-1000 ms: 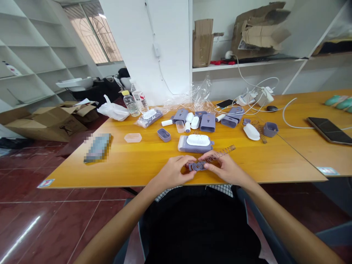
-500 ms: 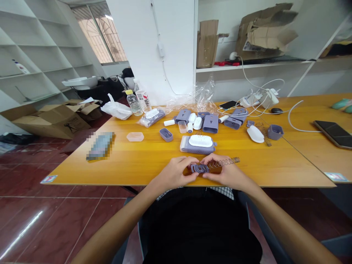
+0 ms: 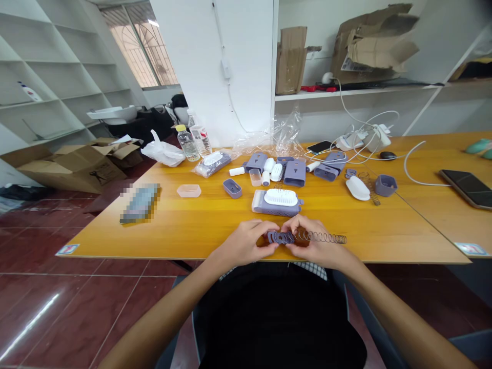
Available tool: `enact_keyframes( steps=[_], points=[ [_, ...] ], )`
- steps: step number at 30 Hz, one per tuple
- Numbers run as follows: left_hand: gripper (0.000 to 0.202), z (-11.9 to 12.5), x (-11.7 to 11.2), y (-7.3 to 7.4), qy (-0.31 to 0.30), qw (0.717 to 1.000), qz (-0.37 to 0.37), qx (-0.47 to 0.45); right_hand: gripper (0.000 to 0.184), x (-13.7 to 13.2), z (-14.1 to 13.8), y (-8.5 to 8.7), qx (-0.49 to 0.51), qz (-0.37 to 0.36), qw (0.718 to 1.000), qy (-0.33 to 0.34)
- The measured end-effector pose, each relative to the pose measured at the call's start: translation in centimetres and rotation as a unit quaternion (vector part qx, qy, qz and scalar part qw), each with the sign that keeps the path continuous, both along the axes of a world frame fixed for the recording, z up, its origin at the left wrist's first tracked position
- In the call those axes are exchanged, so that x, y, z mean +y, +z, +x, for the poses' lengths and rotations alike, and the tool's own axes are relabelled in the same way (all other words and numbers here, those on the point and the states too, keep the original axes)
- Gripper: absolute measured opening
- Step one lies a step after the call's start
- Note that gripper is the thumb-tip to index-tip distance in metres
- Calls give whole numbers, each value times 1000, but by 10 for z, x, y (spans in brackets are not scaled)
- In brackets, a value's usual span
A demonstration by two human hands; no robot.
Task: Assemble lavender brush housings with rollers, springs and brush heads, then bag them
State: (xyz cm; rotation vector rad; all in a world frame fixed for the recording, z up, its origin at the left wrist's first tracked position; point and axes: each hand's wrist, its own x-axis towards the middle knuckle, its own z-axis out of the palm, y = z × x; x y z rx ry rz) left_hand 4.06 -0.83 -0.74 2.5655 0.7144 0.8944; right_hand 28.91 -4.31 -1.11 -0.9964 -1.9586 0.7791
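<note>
Left hand (image 3: pixel 248 242) and right hand (image 3: pixel 311 241) both pinch the left end of a metal coil spring (image 3: pixel 322 237) near the front edge of the table (image 3: pixel 184 225); its long axis runs sideways, reaching out past the right hand.

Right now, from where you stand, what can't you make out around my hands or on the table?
Head view:
- Where the coil spring meets the grey plastic piece: hidden by the left hand and right hand.
- The flat item on the table: pixelated, unreadable.
- The teal objects: cut off by the right edge.
</note>
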Motion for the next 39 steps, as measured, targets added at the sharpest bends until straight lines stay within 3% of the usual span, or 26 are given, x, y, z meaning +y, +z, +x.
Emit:
enact_keyframes(
  steps=[11, 33, 39],
  points=[
    [22, 1, 0, 1, 0, 1000, -9, 8, 33, -1, -1, -4, -38, 31, 999, -24],
    [21, -1, 2, -1, -18, 1000, -19, 10, 34, 1, 1, -2, 40, 14, 999, -5],
    [11, 0, 3, 0, -51, 999, -11, 13, 35, 3, 2, -2, 47, 28, 998, -9]
  ],
)
